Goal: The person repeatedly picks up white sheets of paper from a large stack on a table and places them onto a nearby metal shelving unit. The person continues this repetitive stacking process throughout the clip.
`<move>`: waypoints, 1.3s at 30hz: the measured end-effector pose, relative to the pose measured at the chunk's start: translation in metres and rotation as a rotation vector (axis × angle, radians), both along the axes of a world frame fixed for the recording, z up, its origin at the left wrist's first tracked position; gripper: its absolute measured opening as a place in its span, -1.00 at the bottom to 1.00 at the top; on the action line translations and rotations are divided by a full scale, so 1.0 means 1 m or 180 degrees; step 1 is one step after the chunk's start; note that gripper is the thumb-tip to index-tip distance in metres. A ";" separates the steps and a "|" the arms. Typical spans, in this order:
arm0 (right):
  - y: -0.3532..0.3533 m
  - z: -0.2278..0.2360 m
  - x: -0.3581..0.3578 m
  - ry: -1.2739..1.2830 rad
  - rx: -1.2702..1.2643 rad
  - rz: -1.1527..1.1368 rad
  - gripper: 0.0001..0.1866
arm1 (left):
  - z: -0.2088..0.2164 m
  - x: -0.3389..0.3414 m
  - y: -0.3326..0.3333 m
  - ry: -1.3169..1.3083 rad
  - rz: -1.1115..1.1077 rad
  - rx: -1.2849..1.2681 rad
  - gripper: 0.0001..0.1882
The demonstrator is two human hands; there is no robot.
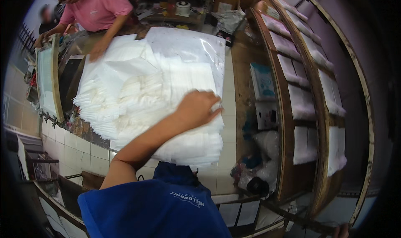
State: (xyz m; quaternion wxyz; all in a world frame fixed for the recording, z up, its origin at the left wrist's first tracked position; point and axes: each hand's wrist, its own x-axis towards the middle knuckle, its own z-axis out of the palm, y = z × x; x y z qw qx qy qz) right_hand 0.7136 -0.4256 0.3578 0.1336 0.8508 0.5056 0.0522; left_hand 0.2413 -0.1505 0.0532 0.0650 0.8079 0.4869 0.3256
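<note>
Your left hand (199,108) presses flat, fingers loose, on the white sheet stack (158,96), a co-worker's hand (98,50) resting on its far corner.

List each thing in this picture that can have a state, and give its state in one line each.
Left hand: open, palm down, pressing on the stack.
Right hand: not in view.
Stack of white sheets: fanned out, edges uneven.
Clear plastic sheet: spread flat over the far pile.
Co-worker's hand: flat on the white sheets.
Wooden shelves: filled with wrapped white packs.
</note>
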 end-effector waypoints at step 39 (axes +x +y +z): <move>0.201 -0.196 -0.237 0.4569 0.0253 0.1473 -0.53 | 0.042 0.034 -0.037 -0.0705 -0.1843 0.1033 -0.68</move>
